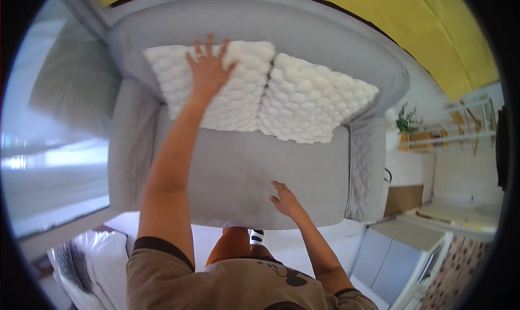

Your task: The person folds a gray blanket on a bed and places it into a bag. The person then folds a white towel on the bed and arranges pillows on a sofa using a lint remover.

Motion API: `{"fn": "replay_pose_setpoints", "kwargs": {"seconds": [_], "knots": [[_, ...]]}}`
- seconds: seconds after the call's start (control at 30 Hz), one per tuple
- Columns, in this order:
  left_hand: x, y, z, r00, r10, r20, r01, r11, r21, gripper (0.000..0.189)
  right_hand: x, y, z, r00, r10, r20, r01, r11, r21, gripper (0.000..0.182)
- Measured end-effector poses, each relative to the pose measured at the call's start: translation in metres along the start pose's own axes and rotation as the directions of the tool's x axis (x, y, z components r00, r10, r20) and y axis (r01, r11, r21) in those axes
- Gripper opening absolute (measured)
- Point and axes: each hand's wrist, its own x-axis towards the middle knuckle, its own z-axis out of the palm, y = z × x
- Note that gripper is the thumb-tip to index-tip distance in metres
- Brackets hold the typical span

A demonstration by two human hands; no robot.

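Observation:
Two white, bumpy-textured cushions lean side by side against the backrest of a grey sofa (260, 172). My left hand (209, 68) reaches to the left cushion (239, 94), fingers spread over its upper part, and appears to rest on it without grasping. The right cushion (313, 99) tilts towards the armrest, its left edge against the other one. Lower down, my right hand (287, 200) hovers over the front of the seat with its fingers apart and nothing in it.
Quilted fabric covers the right armrest (367, 168). Glass panels (57, 147) stand along the left side. Beyond the right armrest are a green plant (408, 121), a white rack (459, 137) and a grey cabinet (386, 257). A yellow surface (406, 21) lies behind the backrest.

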Motion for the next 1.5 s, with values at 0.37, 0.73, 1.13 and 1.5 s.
{"fn": "replay_pose_setpoints", "kwargs": {"seconds": [0.37,0.73,1.13,1.5], "knots": [[-0.629,0.031,-0.229,0.384,-0.308,0.871,0.468,0.877,0.104,0.066,-0.148,0.020,0.095,0.879,-0.125,0.460,0.259,0.935,-0.242,0.067],[-1.021,0.118,-0.484,-0.989,-0.123,-0.080,0.140,-0.953,-0.268,0.054,-0.160,-0.037,0.249,0.395,-0.053,0.917,0.674,0.695,-0.250,0.071],[-1.092,0.016,-0.423,-0.439,-0.745,0.502,0.736,-0.618,-0.275,0.036,-0.249,-0.436,0.489,0.322,-0.478,0.817,0.366,0.859,0.359,0.081],[-1.002,-0.281,-0.476,-0.555,-0.824,0.116,0.715,-0.543,-0.440,0.043,-0.130,-0.612,0.614,0.421,-0.775,0.471,0.843,0.526,0.112,0.078]]}}
